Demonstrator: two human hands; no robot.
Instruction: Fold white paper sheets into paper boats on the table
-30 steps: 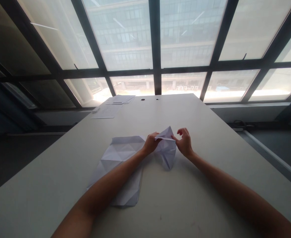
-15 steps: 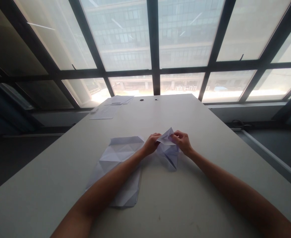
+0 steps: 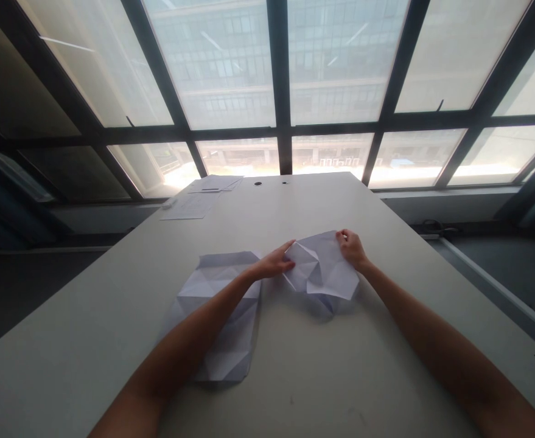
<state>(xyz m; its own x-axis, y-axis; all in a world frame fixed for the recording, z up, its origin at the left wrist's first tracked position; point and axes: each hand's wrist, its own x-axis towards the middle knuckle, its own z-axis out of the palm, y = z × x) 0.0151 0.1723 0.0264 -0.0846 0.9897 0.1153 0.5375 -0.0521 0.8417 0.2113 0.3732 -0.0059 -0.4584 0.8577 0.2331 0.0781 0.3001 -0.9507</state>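
Paper (image 3: pixel 322 267), creased and partly unfolded, is lying on the table (image 3: pixel 340 377) between the two hands, its middle bulging up a little. Left hand (image 3: pixel 274 264) is touching its left edge with fingers stretched out nearly flat, holding nothing. Right hand (image 3: pixel 352 246) is pinching the far right corner between thumb and fingers. Just beside the left forearm, a second creased sheet (image 3: pixel 216 310) is lying flat, partly under the arm. Well apart, near the far edge, more sheets (image 3: pixel 198 198) are lying below the windows (image 3: pixel 230 61).
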